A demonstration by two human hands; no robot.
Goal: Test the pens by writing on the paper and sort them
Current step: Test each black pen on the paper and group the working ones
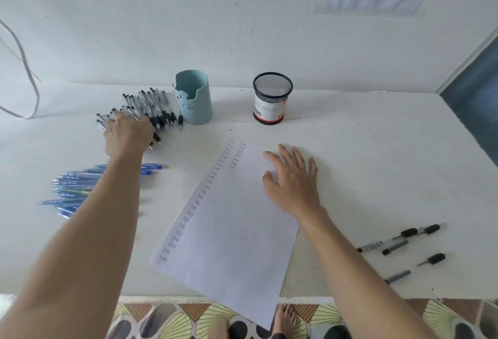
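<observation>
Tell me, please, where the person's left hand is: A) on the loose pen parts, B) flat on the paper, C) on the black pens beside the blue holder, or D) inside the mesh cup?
C: the left hand is on the black pens by the blue holder.

Apparently "test", repeated, on paper point(231, 231)

The paper point(231, 220) lies on the table point(377, 150), pen piles point(72, 190) to its left, loose pens point(395, 247) right (two holders point(195, 101) behind).
</observation>
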